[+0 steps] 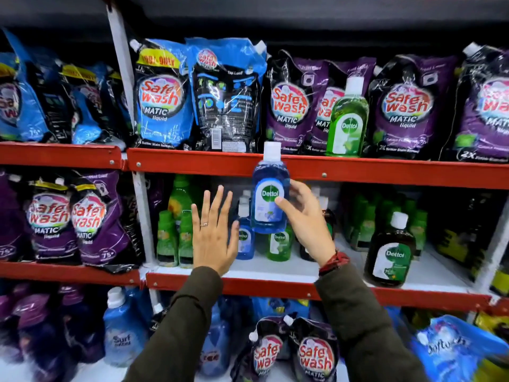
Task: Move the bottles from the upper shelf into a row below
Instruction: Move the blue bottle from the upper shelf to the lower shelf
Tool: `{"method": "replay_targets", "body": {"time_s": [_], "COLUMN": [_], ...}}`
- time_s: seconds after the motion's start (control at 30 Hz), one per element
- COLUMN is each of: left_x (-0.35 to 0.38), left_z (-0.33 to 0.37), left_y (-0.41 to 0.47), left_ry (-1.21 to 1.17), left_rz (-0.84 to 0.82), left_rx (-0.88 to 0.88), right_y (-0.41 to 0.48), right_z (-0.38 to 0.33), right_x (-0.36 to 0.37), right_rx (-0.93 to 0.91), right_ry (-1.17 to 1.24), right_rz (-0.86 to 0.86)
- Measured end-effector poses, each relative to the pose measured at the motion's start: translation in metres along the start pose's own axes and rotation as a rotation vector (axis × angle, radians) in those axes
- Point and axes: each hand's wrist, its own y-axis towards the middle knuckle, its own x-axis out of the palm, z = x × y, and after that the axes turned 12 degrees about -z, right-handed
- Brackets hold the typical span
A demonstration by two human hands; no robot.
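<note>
My right hand [305,219] grips a blue Dettol bottle [268,188] with a white cap, held upright in front of the red edge between the upper and middle shelves. Beside it on the left, my left hand [213,232] is spread flat and holds nothing. A green Dettol bottle [347,119] stands on the upper shelf [192,161] among purple pouches. On the middle shelf [275,267], a small blue bottle [245,238] and a small green bottle [279,245] stand behind the held one. A brown Dettol bottle [391,252] stands further right.
Blue and purple Safewash pouches [162,97] fill the upper shelf. Green bottles [176,230] stand left on the middle shelf, dark and green ones at the back right. More purple pouches [88,219] sit in the left bay. The bottom shelf holds Surf bottles [121,329] and pouches.
</note>
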Motion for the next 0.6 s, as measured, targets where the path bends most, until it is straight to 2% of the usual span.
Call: {"method": "replay_targets", "body": {"time_s": [0.17,0.4,0.6], "left_x": [0.031,0.074,0.089], "left_z": [-0.020,-0.046,-0.049], "left_y": [-0.043,-0.075,-0.080], "left_ry": [0.000,0.123,0.125], "left_rz": [-0.155,-0.476,-0.475], "left_rx": [-0.059,-0.170,-0.195], "right_y": [-0.019,-0.015,-0.006], "right_z": [0.054,0.106,0.133], "right_x": [0.027,0.062,0.079], "right_rx": [0.102,0.225,0.312], "right_ry": [-0.049,-0.094,-0.105], "right_rz": [-0.037,-0.022,-0.041]}}
